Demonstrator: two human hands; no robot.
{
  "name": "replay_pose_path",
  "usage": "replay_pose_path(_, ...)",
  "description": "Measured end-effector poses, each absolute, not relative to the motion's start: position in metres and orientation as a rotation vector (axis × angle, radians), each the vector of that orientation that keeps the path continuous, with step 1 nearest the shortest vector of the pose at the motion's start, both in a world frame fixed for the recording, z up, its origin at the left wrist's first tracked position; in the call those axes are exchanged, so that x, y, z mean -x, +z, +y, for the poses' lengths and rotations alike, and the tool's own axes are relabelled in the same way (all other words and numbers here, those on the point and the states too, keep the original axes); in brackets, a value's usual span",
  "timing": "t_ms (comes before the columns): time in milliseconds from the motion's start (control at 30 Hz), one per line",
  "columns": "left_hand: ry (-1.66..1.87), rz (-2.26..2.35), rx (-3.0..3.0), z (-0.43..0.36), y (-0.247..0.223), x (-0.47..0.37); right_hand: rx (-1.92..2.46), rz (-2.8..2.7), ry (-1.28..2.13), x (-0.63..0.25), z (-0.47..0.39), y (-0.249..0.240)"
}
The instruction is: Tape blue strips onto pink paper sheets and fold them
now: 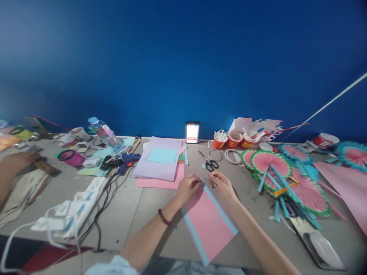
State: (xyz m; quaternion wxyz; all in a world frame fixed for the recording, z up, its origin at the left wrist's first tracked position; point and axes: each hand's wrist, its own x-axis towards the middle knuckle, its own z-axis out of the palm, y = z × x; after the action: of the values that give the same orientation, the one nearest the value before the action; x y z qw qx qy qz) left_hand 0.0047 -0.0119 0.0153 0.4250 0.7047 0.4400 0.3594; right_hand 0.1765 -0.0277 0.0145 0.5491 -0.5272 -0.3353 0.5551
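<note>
A pink paper sheet [208,221] with light blue strips and lilac edging along two sides lies slanted on the table in front of me. My left hand [189,187], with a beaded bracelet on its wrist, has its fingers closed on the sheet's far end. Just right of that corner is my right hand [222,183], thumb and fingertips pinched together; whatever is between them is too small to make out. Black-handled scissors [211,164] rest beyond my hands. Left of them, a light blue sheet [162,156] sits on lilac paper [140,168] over pink paper.
Paper cups [220,142] and tape rolls stand behind at the right, near watermelon-patterned paper fans [271,164]. A glue gun [127,162], a bottle [106,133] and a power strip [83,208] with cables are at the left. Another person's hand [21,162] is at the far left.
</note>
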Motion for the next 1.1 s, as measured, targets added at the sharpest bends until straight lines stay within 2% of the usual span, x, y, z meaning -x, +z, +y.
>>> replay_pose_path(300,0.936,1.158,-1.798,-0.013,0.014,-0.006,1.122,-0.639,1.463,-0.175,-0.029,0.023)
replay_pose_path(533,0.911,0.992,-1.242,-0.010,0.012,-0.011,1.103,-0.639,1.468,-0.177,-0.028,0.015)
replay_pose_path(667,0.904,0.932,-1.134,-0.008,0.009,-0.010,1.169,-0.739,1.429,-0.176,-0.028,0.017)
replay_pose_path(1100,0.906,1.039,-1.347,-0.004,0.006,-0.004,1.575,-1.377,0.759,-0.194,-0.023,0.003)
